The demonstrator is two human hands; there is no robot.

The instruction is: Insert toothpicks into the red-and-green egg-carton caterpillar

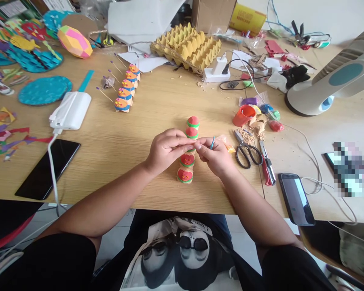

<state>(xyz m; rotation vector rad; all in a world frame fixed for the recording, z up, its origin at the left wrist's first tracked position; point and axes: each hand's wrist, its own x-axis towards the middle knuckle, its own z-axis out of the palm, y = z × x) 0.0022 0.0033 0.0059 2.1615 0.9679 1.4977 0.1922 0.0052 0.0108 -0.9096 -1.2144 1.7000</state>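
Observation:
A strip of egg-carton cups (187,161), painted red with green rims and small yellow faces, lies lengthwise on the wooden table below my hands. Over its middle, my left hand (169,148) is closed in a pinch, its fingertips meeting those of my right hand. Whatever sits between the fingertips is too small to make out. My right hand (214,157) is closed too, with a thin blue stick (212,142) poking up between its fingers. Just right of it lies a small plastic bag with something orange (227,144). My hands hide part of the strip.
Scissors (248,148), a red cutter knife (268,163), an orange cup (243,116) and wood shavings lie to the right, near a phone (296,199). A blue-orange carton strip (127,89) with pins, a power bank (71,110) and another phone (48,169) are left. Egg trays (186,46) stand behind.

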